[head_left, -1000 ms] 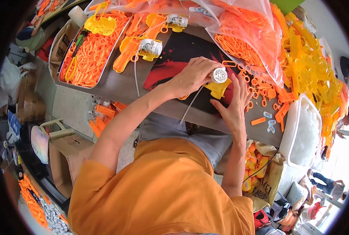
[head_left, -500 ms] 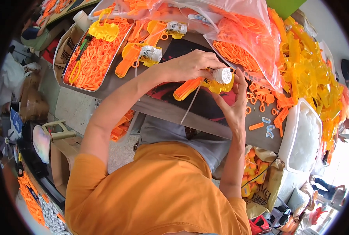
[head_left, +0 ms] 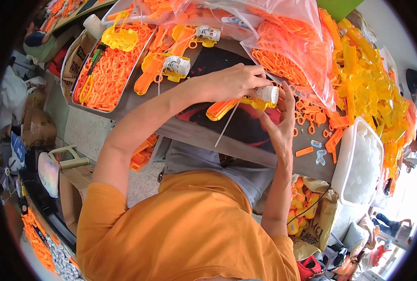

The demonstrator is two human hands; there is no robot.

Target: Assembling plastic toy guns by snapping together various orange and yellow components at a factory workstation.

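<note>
A toy gun with an orange grip (head_left: 220, 110), a yellow front body (head_left: 254, 102) and a whitish cylinder (head_left: 267, 94) is held just above the table. From behind and above, my left hand (head_left: 236, 83) is closed on it, fingers bent down beside the cylinder. My right hand (head_left: 279, 122) curves round its front end, thumb at the yellow part and fingers by the cylinder's rim. A thin pale cord (head_left: 227, 125) hangs from the grip. Further left lie two similar toy guns, one nearer (head_left: 164, 68) and one farther (head_left: 194, 36). The fingertips are partly hidden.
A tray (head_left: 119, 100) of orange ring parts stands at left. Clear bags (head_left: 288, 47) of orange parts lie at the back, with yellow pieces (head_left: 372, 79) heaped at right. A white bin (head_left: 342, 180) stands at the table's right edge, near loose orange pieces (head_left: 304, 151).
The cylinder's patterned round end has turned from facing up to facing more to the right. Both hands stay round the toy gun, their fingers slightly shifted.
</note>
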